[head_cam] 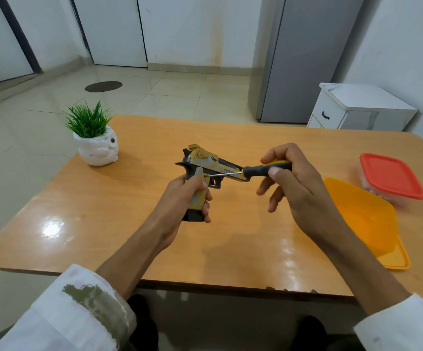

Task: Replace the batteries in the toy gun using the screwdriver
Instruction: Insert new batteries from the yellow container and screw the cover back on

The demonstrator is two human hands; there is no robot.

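Yellow-and-grey plastic, the toy gun is held above the middle of the worktop — the left hand is wrapped round its grip, muzzle toward three o'clock. The right hand pinches the black-and-yellow screwdriver by the handle, other fingers loose, with the tip set against the gun's side just above the grip. At ten o'clock stands a white potted plant; at three o'clock lie an orange tray and a red-lidded container.
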